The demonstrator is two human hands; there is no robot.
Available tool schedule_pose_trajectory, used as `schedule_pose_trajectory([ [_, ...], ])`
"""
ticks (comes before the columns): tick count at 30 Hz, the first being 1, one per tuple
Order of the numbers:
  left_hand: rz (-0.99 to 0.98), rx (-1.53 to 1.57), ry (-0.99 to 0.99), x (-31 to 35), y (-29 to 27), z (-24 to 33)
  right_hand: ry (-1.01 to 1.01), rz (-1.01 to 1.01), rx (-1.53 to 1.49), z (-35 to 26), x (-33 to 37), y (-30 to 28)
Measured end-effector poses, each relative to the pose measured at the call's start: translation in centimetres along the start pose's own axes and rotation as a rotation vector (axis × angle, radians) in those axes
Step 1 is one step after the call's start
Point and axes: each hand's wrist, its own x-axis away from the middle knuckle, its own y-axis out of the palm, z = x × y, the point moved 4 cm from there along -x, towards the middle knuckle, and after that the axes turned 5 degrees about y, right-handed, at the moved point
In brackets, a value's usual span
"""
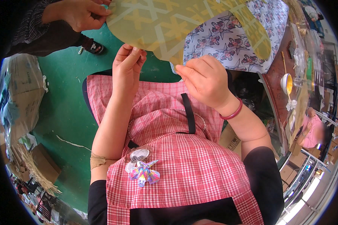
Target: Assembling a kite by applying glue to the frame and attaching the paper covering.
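A large yellow sheet [165,26] with a pale lattice pattern is stretched out in front of me, above my lap. My left hand [127,65] pinches its lower edge. My right hand [204,80], with a red bangle at the wrist, pinches the same edge where a white sheet printed with butterflies [229,43] shows beneath the yellow one. Another person's hand [82,13] at the top left grips the far corner of the yellow sheet.
I wear a red checked apron [184,161] with a small butterfly ornament [143,173] lying on it. The floor [64,108] is green, with a plastic-wrapped bundle [17,97] and straw at left. A brown table [279,71] with a yellow bowl [287,83] stands at right.
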Motion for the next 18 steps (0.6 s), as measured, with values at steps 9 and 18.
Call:
schedule_pose_trajectory([
  [9,0.028,-0.018,0.010,0.11,0.08,-0.11,-0.054,-0.008,0.049,-0.12,0.16,-0.23],
  [18,0.046,-0.037,0.025,0.24,0.21,-0.21,-0.117,0.026,0.081,-0.06,0.62,-0.61],
])
